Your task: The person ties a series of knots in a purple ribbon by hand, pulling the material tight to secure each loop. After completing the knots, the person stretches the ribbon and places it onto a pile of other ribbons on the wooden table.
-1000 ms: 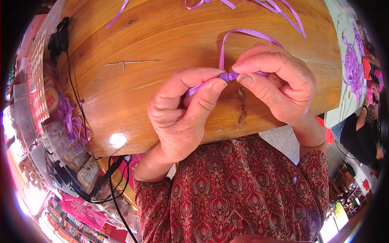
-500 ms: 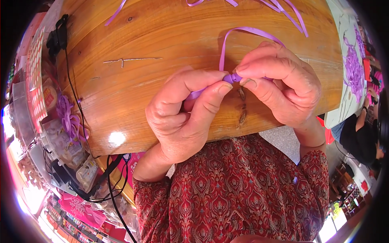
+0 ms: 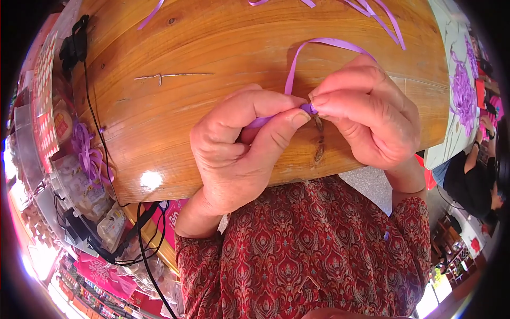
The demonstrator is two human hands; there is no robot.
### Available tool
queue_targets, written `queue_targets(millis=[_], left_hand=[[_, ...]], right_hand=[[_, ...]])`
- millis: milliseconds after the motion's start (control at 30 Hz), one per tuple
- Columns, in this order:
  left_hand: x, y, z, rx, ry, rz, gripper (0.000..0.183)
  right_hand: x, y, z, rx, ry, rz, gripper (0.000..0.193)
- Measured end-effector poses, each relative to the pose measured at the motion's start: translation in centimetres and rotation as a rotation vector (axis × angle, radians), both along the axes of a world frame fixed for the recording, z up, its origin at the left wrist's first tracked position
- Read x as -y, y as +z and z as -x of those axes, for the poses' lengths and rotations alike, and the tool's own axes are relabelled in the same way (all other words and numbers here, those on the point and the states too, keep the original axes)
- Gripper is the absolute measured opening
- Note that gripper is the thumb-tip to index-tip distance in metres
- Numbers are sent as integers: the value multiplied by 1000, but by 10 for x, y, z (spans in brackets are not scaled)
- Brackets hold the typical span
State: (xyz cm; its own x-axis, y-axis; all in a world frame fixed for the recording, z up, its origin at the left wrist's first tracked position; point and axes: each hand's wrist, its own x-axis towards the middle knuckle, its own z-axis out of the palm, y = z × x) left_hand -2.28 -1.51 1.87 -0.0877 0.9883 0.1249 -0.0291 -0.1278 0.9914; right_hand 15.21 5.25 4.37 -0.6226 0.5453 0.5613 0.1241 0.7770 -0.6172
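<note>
A narrow purple ribbon [image 3: 332, 42] arches above the wooden table between my two hands. My left hand [image 3: 239, 141] pinches it between thumb and forefinger, and a strip of it shows inside the curled fingers. From the other side my right hand [image 3: 372, 109] is closed on the ribbon, fingertips almost touching those of the left. Between the fingertips a small bunched or folded bit of ribbon shows; its exact form is mostly hidden. Farther off to the left lies a thin metal wire tool [image 3: 183, 74] with a small hook at one side.
More purple ribbon strips [image 3: 385, 24] lie along the table's far edge. At right, a pale board [image 3: 446, 122] bears a purple ribbon heap. To the left are a black cable [image 3: 94, 106], a ribbon bundle [image 3: 87, 151] and plastic bags [image 3: 112, 226]. Another person [image 3: 470, 175] is at far right.
My right fingertips have shifted and closed in over the bunched bit of ribbon, so less of it shows. My left hand has barely moved.
</note>
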Motion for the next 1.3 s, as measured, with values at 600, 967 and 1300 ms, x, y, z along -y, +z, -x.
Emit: queue_targets(millis=[600,967,1300], left_hand=[[5,0,-7,473,-16,214,8],[3,-3,-5,744,-99,341,6],[3,2,-7,755,-97,314,7]], right_hand=[[-2,3,-2,1,26,140,23],[-2,0,-1,-12,11,135,24],[-2,0,-1,-8,5,67,24]])
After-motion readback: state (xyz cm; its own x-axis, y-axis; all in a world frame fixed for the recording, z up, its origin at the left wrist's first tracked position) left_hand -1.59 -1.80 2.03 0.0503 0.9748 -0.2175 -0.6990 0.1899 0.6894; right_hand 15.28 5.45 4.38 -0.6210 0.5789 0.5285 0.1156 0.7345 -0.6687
